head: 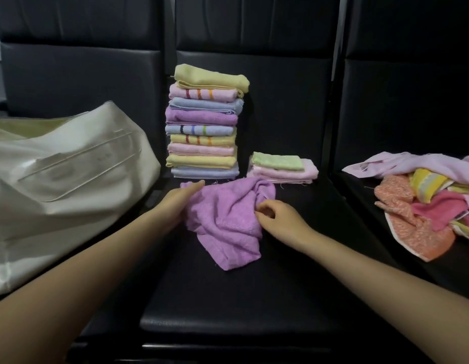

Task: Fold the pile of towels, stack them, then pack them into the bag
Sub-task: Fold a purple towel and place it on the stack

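Note:
A crumpled purple towel (225, 219) lies on the middle black seat. My left hand (179, 200) holds its far left edge, fingers stretched along the cloth. My right hand (274, 214) pinches the towel's right side. Behind the towel stands a tall stack of folded towels (203, 122) in yellow, pink, blue and purple. To its right lies a low stack (282, 168) of pink towels with a green one on top. An unfolded pile of towels (425, 198), pink, orange and yellow, lies on the right seat. A cream bag (60, 185) rests on the left seat.
The black padded seats (228, 298) form a row with upright backrests (254, 35) behind the stacks. Gaps run between the seats on either side of the middle one.

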The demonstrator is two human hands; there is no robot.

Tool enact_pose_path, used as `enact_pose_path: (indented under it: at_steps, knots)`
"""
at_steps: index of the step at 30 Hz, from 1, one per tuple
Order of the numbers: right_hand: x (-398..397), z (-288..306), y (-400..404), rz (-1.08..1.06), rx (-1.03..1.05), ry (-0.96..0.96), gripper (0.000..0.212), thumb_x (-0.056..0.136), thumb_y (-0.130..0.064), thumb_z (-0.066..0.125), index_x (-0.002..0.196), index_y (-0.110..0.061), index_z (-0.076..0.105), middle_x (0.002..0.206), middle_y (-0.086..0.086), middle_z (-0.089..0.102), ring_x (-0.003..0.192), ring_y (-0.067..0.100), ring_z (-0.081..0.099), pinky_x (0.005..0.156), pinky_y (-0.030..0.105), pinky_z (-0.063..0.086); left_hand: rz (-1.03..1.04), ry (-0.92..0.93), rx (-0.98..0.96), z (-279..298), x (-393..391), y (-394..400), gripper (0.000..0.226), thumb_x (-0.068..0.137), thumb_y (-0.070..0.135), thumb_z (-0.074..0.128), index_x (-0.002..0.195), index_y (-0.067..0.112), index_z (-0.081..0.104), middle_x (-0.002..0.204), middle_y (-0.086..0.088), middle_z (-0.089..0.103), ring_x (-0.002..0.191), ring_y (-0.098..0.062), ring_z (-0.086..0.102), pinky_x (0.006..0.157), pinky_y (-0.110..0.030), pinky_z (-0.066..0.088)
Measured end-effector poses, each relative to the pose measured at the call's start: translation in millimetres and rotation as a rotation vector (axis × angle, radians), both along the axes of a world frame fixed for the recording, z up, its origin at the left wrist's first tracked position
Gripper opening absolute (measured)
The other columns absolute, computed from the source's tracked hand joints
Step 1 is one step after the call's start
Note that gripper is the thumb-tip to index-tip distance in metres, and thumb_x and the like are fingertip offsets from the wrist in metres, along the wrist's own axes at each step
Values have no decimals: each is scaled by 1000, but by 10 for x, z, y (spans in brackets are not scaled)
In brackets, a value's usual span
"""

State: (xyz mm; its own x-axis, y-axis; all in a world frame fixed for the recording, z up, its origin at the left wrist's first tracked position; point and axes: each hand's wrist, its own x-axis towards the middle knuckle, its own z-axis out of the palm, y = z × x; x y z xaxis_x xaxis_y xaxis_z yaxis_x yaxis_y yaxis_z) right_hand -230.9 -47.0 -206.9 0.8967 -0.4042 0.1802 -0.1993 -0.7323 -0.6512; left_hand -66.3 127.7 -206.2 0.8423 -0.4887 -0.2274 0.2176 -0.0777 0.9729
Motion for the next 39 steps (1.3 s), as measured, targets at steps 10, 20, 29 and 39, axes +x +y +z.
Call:
enact_pose_path:
  at_steps: [10,20,29,39]
  knots:
    - [52,25,226,41,-83,-2,13,90,-12,51,86,-8,62,79,1,52,76,21,50,65,31,38,-215,-371,419,27,-153,12,30,92,37,62,100,8,69,99,-7,69,84,-17,62,82,-33,54]
    - [121,177,248,-54,1067,-83,38,101,-45,41,125,-19,53,106,7,67,88,23,66,68,35,54,-189,45,-258,224,-286,-76,42,98,29,44,127,2,59,113,-17,66,108,-28,58,87,-37,46]
    - [76,380,319,72,1328,-243,26,93,-10,57,116,1,62,97,17,69,82,23,67,81,33,56,-147,-8,-287,353,-390,-157,31,100,32,47,103,5,61,80,-7,73,70,-14,70,66,-28,54]
    - [-67,729,59,105,1437,-444,31,91,-28,60,98,0,72,101,18,69,92,26,69,95,40,52,0,-200,-304,539,-330,-126,28,103,28,43,83,18,60,63,5,60,47,-5,54,50,-21,44]
